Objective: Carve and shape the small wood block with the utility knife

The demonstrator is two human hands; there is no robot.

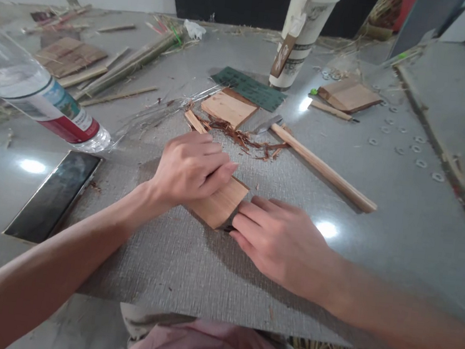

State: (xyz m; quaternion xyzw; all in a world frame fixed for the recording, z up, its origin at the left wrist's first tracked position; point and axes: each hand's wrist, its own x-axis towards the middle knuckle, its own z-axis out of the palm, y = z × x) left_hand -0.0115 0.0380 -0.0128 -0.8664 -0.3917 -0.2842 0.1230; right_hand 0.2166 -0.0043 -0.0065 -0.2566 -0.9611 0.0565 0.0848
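A small flat wooden board point(221, 206) lies on the grey textured table in front of me. My left hand point(193, 167) is closed over its upper left part, with the fingertips hidden. At the board's right end, my right hand point(277, 241) has its fingers curled together against the edge. Something dark shows under those fingertips, too covered to name. Beyond the board are brown bark shreds point(237, 136), a second pale wooden piece point(227, 108) and a dark green printed sheet point(248, 88). A hammer point(321, 168) with a wooden handle rests to the right.
A water bottle point(56, 104) lies at the left, above a black phone point(56, 196). A tall lidded paper cup point(302, 42) stands at the back. Several metal washers point(419, 140), a wooden block point(348, 95) and a long thin stick point(445, 154) are on the right.
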